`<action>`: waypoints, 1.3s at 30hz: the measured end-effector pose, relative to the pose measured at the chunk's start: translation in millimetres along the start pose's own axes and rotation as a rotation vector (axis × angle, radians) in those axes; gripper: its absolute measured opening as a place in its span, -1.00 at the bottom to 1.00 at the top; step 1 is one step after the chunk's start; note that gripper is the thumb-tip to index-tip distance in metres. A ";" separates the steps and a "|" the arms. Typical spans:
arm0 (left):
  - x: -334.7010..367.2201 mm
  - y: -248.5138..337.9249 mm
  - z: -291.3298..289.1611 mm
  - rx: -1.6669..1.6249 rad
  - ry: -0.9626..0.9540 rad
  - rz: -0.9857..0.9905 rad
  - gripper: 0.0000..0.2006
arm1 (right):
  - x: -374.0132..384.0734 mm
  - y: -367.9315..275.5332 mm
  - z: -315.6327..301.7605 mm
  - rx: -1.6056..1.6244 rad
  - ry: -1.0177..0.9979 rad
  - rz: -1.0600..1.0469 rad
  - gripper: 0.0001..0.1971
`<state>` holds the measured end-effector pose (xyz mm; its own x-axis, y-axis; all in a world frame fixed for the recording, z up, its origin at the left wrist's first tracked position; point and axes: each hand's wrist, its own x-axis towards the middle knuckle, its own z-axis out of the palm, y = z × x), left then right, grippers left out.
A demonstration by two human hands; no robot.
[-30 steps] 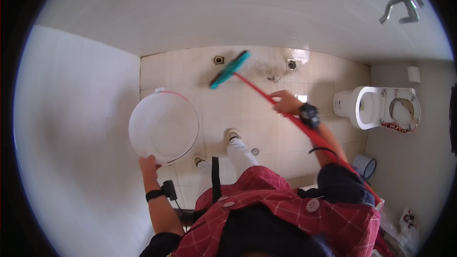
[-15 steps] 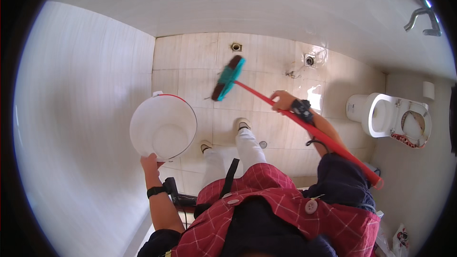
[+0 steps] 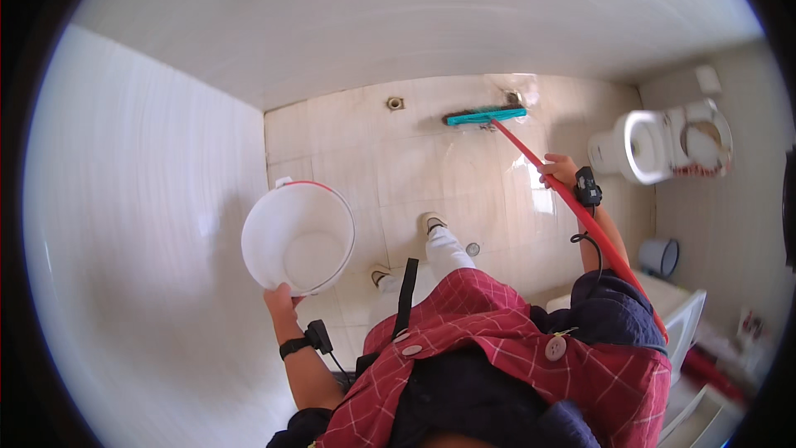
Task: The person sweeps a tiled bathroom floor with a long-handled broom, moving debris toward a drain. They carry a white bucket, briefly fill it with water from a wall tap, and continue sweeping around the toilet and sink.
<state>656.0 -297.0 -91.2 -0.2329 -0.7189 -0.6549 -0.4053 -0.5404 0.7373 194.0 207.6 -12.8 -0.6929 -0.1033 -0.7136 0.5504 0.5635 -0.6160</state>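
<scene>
From my end, I see pale walls (image 3: pixel 141 191), a beige tiled floor (image 3: pixel 406 174) (gleaming in spots) and a toilet (image 3: pixel 655 153).

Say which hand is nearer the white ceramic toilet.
Right: the right hand, on the long red handle, is left of the toilet; the left hand is farther left, gripping the round white bucket.

White-checked red apron (image 3: pixel 618 386), pale buttons (image 3: pixel 555 349); dark sleeves (image 3: pixel 618 311); white trousers (image 3: pixel 448 250); black wrist straps (image 3: pixel 293 348), boxy modules (image 3: pixel 317 335), thin cables (image 3: pixel 338 364).
</scene>
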 end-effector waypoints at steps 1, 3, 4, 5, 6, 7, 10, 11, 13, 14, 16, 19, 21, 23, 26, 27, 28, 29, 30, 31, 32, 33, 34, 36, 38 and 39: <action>-2.1 -2.8 -3.9 0.005 -0.009 0.004 -0.51 | -22.6 16.1 -1.6 0.073 -0.011 0.017 -0.30; 0.0 -13.3 -9.5 0.014 0.024 -0.003 -0.56 | -62.3 53.9 3.9 0.283 -0.042 -0.029 -0.30; 1.3 -19.4 -9.2 0.011 -0.019 0.045 -0.57 | -72.9 72.0 3.4 0.416 -0.096 -0.092 -0.55; 5.6 -25.9 -12.4 0.030 -0.021 0.050 -0.58 | -81.6 87.7 5.9 0.352 -0.093 -0.077 -0.69; 9.2 -34.8 -14.6 0.046 -0.011 0.046 -0.59 | -85.0 105.5 12.6 0.326 -0.125 -0.082 -0.81; 15.3 -43.2 -18.8 0.042 -0.023 0.049 -0.61 | -86.8 126.1 22.6 0.340 -0.120 -0.101 -0.86; 26.8 -67.3 -34.3 0.013 -0.088 0.115 -0.62 | -89.6 189.7 58.0 0.415 -0.022 -0.058 -0.88; 25.2 -74.5 -46.8 0.034 -0.063 0.093 -0.63 | -100.4 221.4 79.8 0.531 -0.008 -0.019 -0.85; 27.6 -80.7 -52.9 0.027 -0.075 0.107 -0.65 | -106.7 247.2 95.2 0.632 -0.074 -0.016 -0.82; 28.0 -81.8 -55.8 0.033 -0.082 0.125 -0.65 | -116.1 254.7 98.4 0.726 -0.093 0.053 -0.84; 25.3 -78.5 -55.4 0.052 -0.094 0.131 -0.66 | -146.1 264.0 91.9 0.847 -0.137 0.148 -0.84; 20.9 -68.5 -47.5 0.033 -0.102 0.164 -0.66 | -208.9 261.5 82.4 0.866 -0.150 0.148 -0.82; 17.2 -61.1 -42.9 0.020 -0.113 0.139 -0.67 | -261.2 262.7 81.9 0.763 -0.179 0.110 -0.79; 13.4 -54.3 -39.3 0.010 -0.138 0.121 -0.68 | -309.1 263.5 79.1 0.694 -0.176 0.120 -0.71; 8.3 -45.9 -35.1 0.015 -0.186 0.112 -0.76 | -363.6 266.5 81.1 0.466 -0.089 0.164 -0.61; 7.1 -43.4 -32.6 0.021 -0.205 0.120 -0.81 | -373.8 268.1 85.9 0.332 -0.052 0.185 -0.58; 5.9 -39.4 -31.4 0.044 -0.219 0.128 -0.83 | -380.9 269.8 90.9 0.236 -0.034 0.222 -0.57; 4.8 -36.7 -27.3 0.064 -0.205 0.112 -0.84 | -384.2 272.0 95.0 0.123 -0.005 0.261 -0.57; 4.0 -32.8 -23.6 0.060 -0.221 0.101 -0.82 | -385.6 275.0 98.9 0.009 0.026 0.301 -0.56; 2.8 -29.4 -18.3 0.082 -0.211 0.074 -0.79 | -382.4 278.7 103.2 0.008 0.032 0.330 -0.55; 1.9 -24.9 -12.2 0.123 -0.178 0.057 -0.75 | -376.6 282.6 106.1 0.051 0.032 0.307 -0.54; -1.1 -22.4 -7.1 0.125 -0.192 0.066 -0.78 | -369.2 287.5 108.3 0.098 0.019 0.298 -0.54; -5.0 -19.7 -0.9 0.147 -0.183 0.086 -0.81 | -358.8 291.8 107.3 0.132 0.021 0.329 -0.53; -16.2 -11.6 10.5 0.192 -0.182 0.099 -0.82 | -332.8 297.3 102.6 0.147 0.049 0.255 -0.51; -33.9 -0.7 21.6 0.231 -0.195 0.092 -0.81 | -302.8 296.2 92.0 0.158 0.085 0.239 -0.51; -44.4 4.4 23.2 0.250 -0.191 0.095 -0.81 | -289.4 292.9 87.7 0.161 0.084 0.235 -0.52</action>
<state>644.1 -257.3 -62.7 -0.4323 -0.6527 -0.6221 -0.5728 -0.3341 0.7485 596.6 330.7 -16.0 -0.5705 0.0868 -0.8167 0.7622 0.4262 -0.4871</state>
